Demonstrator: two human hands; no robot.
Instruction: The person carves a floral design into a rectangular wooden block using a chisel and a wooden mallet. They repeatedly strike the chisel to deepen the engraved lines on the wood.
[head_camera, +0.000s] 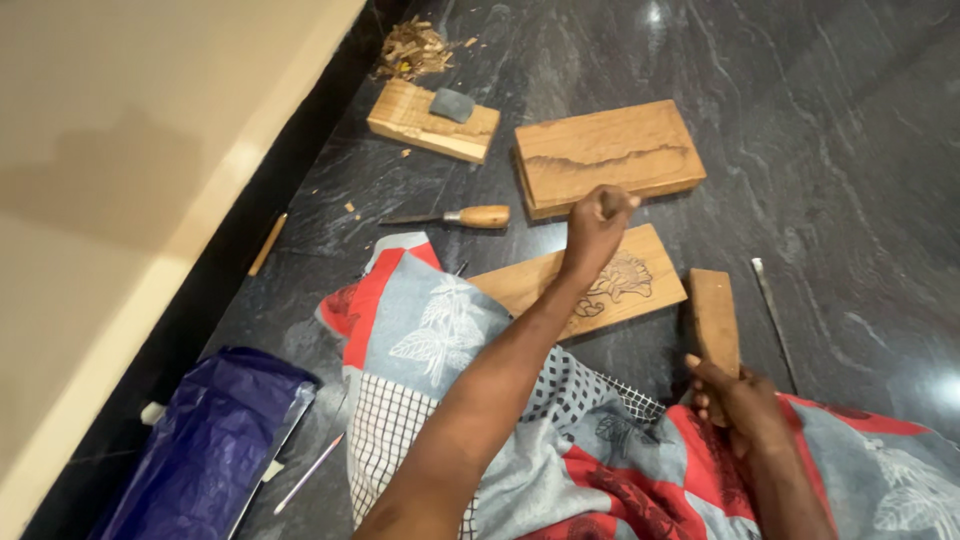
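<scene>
Carving work lay on the dark stone floor (820, 150). My left hand (597, 222) was closed in a fist around a thin tool handle, its lower end hidden against the carved wooden board (640, 285); what kind of tool it was I could not tell. That board, bearing a flower relief, rested partly under my patterned cloth (450, 330). My right hand (742, 405) gripped the lower end of a wooden mallet block (713, 315), fingers wrapped tight, its head resting just beside the carved board. A larger plain wooden plank (608, 152) lay beyond. A wooden-handled chisel (455, 217) lay to its left, apart from both hands. A long metal rod (774, 310) lay right of the mallet.
</scene>
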